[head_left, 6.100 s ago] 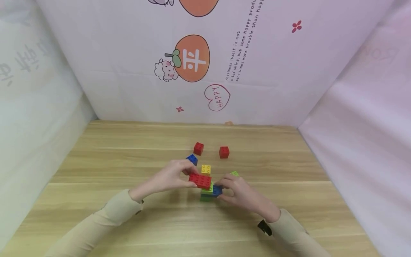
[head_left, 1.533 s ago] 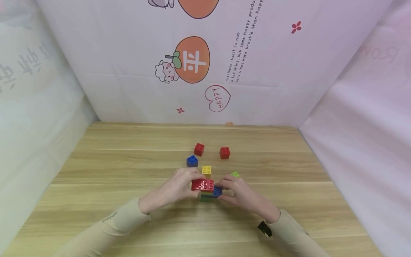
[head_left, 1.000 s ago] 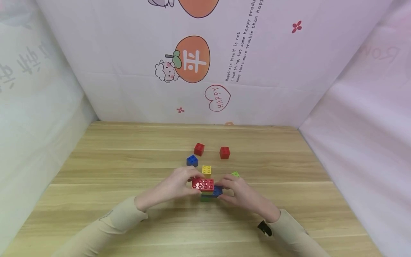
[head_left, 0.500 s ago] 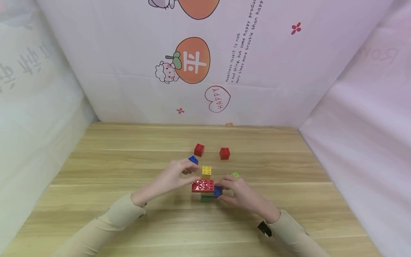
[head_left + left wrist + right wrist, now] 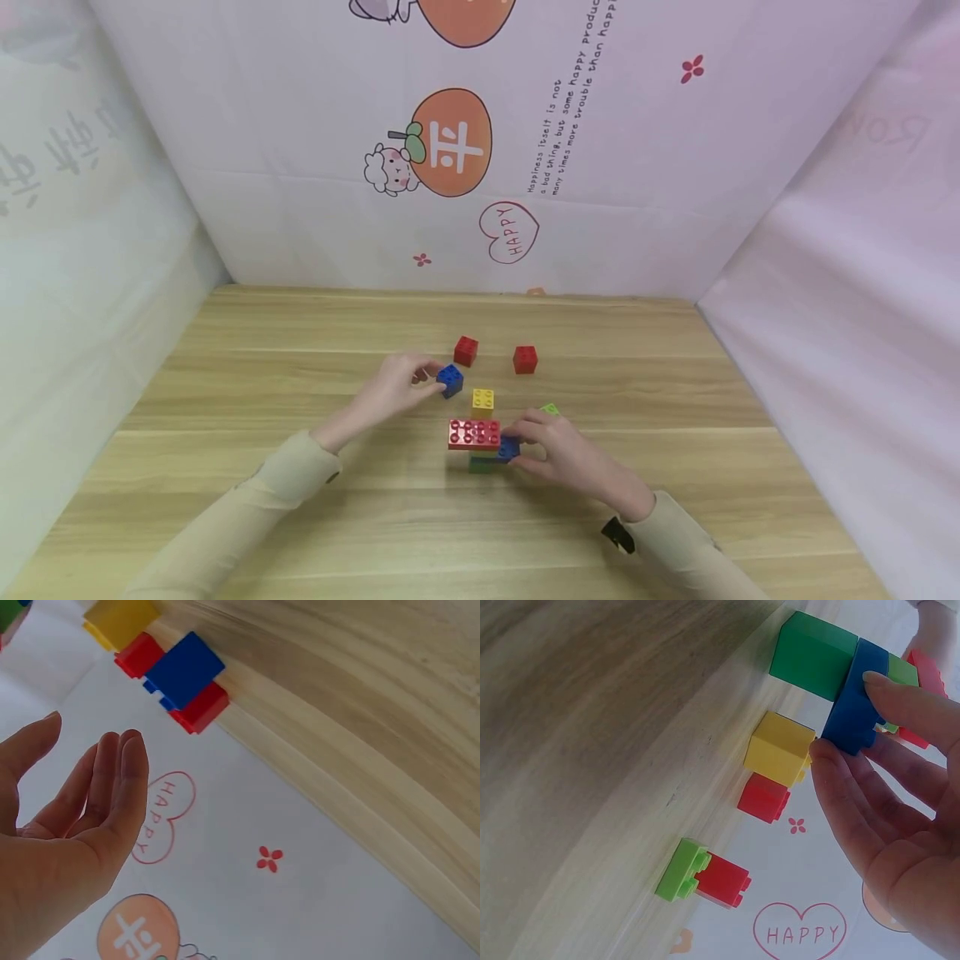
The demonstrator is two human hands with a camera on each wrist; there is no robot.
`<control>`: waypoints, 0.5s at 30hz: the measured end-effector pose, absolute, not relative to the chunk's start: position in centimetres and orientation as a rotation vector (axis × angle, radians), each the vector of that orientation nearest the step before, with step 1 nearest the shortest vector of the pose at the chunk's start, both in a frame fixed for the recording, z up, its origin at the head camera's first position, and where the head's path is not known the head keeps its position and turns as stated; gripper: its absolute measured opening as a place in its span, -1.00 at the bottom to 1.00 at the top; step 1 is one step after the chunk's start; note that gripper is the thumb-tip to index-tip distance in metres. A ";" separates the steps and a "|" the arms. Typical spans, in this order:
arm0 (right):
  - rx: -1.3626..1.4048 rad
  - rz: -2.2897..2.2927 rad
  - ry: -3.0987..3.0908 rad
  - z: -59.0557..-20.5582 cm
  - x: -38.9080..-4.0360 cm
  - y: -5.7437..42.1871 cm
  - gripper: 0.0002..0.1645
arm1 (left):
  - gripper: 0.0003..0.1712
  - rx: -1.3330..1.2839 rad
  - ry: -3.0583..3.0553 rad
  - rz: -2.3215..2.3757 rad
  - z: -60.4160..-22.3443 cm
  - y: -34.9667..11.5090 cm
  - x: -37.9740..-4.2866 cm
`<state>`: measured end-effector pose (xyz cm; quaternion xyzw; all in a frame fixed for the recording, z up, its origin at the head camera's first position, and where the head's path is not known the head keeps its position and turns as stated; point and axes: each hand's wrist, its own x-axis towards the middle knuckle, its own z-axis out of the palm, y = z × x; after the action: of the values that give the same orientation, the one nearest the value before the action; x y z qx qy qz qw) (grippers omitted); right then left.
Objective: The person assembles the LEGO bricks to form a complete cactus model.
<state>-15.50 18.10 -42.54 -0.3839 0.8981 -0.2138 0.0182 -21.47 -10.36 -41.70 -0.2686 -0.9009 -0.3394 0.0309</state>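
Note:
A stack of toy building bricks stands mid-table: a green brick (image 5: 814,656) at the bottom, a longer blue brick (image 5: 855,697) jutting right, a light green brick (image 5: 902,669), and a red eight-stud brick (image 5: 474,434) on top, overhanging left. My right hand (image 5: 558,454) pinches the jutting end of the long blue brick between thumb and fingers. My left hand (image 5: 393,387) is beside a loose small blue brick (image 5: 450,380). In the left wrist view its thumb and fingers are spread, with a gap to that brick.
Behind the stack sits a yellow brick (image 5: 483,402). Two small red bricks (image 5: 466,351) stand farther back. Another light green brick (image 5: 551,409) lies partly hidden behind the right hand. White printed cloth (image 5: 600,242) walls the wooden table (image 5: 315,333) at the back and sides.
The left hand lowered the red eight-stud brick onto the stack, let go of it, and moved back and left to the small blue brick. The right hand has kept its hold.

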 end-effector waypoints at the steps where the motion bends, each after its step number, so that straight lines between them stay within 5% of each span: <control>1: -1.191 -0.664 2.790 -42.6 -15.5 18.1 -0.59 | -0.67 -0.807 -2.792 -1.047 -41.8 -10.4 -21.7; 15: -1.192 -0.671 2.788 -42.5 -15.5 18.1 -0.59 | -0.52 -0.682 -2.971 -0.960 -43.3 -9.7 -24.0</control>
<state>-15.50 18.14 -42.51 -0.3837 0.8977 -0.2159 0.0183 -24.05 -9.67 -43.33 -0.2135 -0.9293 -0.3002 -0.0272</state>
